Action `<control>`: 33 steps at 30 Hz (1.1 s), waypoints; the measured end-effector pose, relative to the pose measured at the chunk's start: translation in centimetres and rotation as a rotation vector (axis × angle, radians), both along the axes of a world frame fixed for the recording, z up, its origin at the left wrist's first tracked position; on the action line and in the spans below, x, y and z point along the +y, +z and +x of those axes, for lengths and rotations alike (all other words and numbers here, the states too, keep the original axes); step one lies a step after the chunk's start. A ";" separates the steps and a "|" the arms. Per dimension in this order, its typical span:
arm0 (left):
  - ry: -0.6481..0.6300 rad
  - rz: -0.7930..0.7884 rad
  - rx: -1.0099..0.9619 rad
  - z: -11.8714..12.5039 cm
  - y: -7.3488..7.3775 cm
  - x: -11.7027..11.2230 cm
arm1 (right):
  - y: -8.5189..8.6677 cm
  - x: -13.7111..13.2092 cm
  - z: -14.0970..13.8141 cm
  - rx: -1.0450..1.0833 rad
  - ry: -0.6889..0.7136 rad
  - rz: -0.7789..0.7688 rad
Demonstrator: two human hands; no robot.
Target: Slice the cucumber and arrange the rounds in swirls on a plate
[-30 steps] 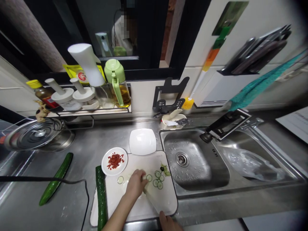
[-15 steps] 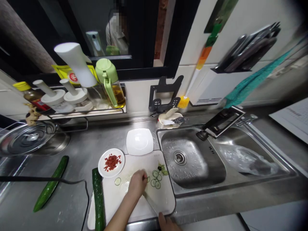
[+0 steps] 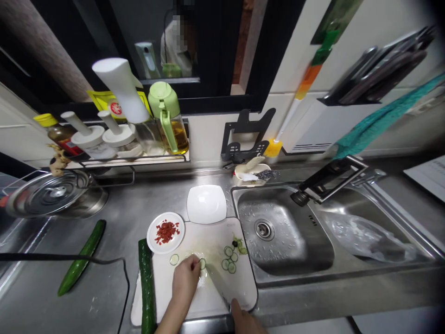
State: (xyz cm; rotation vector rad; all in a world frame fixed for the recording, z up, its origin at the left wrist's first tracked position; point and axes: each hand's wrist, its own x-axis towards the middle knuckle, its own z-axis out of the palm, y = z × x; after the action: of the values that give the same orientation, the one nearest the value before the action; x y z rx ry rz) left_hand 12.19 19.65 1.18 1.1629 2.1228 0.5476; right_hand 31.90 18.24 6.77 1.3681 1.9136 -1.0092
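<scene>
Head view: between the closed fingertips of the left hand (image 3: 184, 280) sits a cucumber slice (image 3: 202, 264), over the middle of the cutting board (image 3: 205, 236). The right hand (image 3: 246, 321) is clamped on the knife (image 3: 216, 284) near the bottom edge, its blade slanting up towards that slice, so the two hands stand apart. More loose slices (image 3: 232, 268) lie to the right, beyond the blade; a long cucumber (image 3: 147, 283) lies along the board's left edge, left of both hands. Red print marks the yellow packet (image 3: 100, 100) by the window, but its characters are too small to read; the sauce bottle (image 3: 62, 137) has a red label, also unreadable, and lines on the paper (image 3: 429, 178) at far right are blurred. The right hand is cut off below, hiding most of the knife's handle; the long cucumber's near end also leaves the view.
</scene>
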 end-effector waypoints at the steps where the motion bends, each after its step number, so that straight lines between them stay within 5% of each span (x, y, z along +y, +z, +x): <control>1: 0.009 0.003 0.010 0.0 0.0 -0.1 | 0.1 0.1 -0.3 -0.006 0.002 0.015; 15: 0.040 0.089 -0.017 -0.4 -0.4 -0.4 | 0.6 0.1 -3.1 -0.047 0.078 0.088; 33: 0.005 0.089 -0.027 -0.6 -0.7 -0.3 | 1.0 0.2 -4.1 -0.025 0.008 0.051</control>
State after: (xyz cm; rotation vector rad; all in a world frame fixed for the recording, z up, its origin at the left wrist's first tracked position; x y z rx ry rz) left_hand 11.56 19.33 0.43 1.1925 2.0974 0.6623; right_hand 27.84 18.49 7.76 1.3936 1.9371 -0.9415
